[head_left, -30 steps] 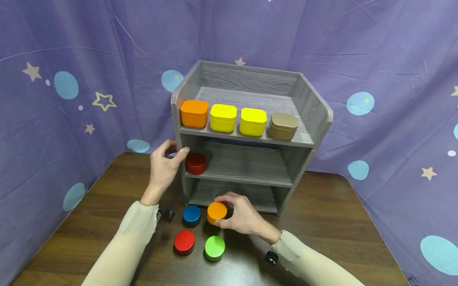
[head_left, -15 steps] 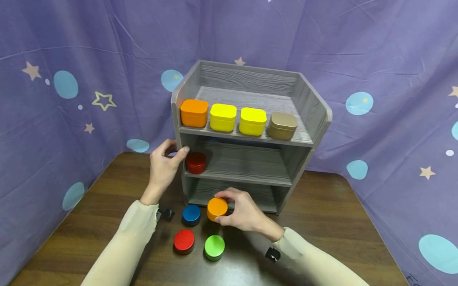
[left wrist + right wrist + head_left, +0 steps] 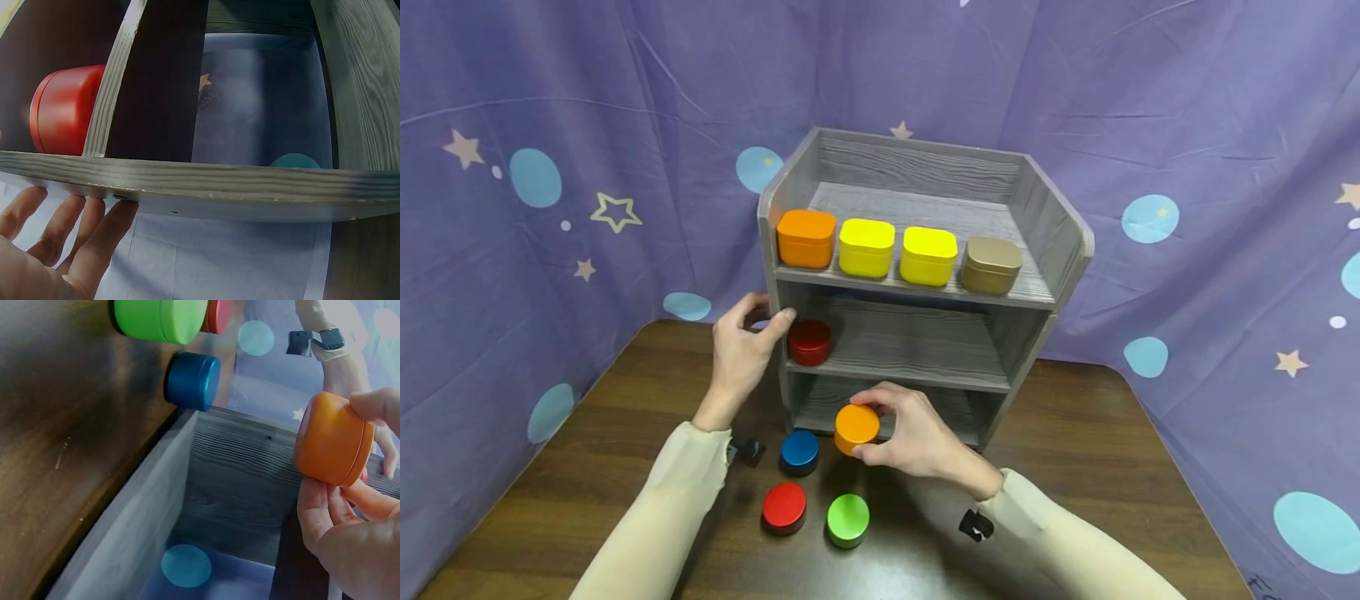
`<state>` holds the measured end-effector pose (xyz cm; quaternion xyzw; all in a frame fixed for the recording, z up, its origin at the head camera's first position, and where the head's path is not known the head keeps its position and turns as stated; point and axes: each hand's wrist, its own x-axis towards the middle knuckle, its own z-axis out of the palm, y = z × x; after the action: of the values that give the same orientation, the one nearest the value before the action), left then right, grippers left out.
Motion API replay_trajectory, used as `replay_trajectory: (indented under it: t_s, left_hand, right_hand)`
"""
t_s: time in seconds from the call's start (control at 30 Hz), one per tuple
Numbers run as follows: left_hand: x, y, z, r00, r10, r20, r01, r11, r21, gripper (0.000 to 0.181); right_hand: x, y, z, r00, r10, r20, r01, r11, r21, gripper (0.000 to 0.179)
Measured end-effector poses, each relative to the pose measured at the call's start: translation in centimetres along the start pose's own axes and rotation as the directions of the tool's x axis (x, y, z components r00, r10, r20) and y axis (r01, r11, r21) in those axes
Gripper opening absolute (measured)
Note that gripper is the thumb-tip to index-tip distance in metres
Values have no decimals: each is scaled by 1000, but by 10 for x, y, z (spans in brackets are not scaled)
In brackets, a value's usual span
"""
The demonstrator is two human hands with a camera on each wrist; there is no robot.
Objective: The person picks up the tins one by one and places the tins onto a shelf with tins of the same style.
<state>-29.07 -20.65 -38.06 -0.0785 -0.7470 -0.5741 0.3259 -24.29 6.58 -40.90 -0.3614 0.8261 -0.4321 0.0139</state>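
My right hand [image 3: 913,433] pinches a round orange tin [image 3: 856,427] between thumb and fingers. The tin is held off the table, in front of the bottom compartment of a grey wooden shelf [image 3: 917,337]. In the right wrist view the orange tin [image 3: 331,440] is tilted on its side, thumb on one side and fingers on the other. My left hand [image 3: 741,350] grips the shelf's left side panel. Its fingers [image 3: 94,244] touch the panel's outer face, while the thumb lies at the front edge. Just inside, on the middle shelf, sits a round red tin [image 3: 809,343].
On the table [image 3: 625,433] before the shelf stand a blue tin [image 3: 800,452], another red tin [image 3: 785,507] and a green tin [image 3: 847,520]. The top board carries an orange box [image 3: 806,239], two yellow boxes [image 3: 867,248] and a gold-brown box [image 3: 991,265]. A purple curtain [image 3: 647,158] hangs behind.
My right hand has lifted the orange tin a little, raising it toward the shelf's lower opening. The left hand stays on the side panel.
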Motion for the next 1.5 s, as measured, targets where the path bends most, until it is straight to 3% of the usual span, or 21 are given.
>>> replay_trajectory:
  t_s: [0.8, 1.5]
  left_hand:
    - [1, 2, 0, 1000, -4, 1, 4, 1000, 11, 28]
    - [-1, 1, -1, 1000, -13, -2, 13, 999, 30, 29]
  right_hand:
    - [17, -18, -31, 998, -32, -53, 31, 999, -21, 55]
    - [49, -20, -45, 997, 44, -69, -48, 997, -54, 53]
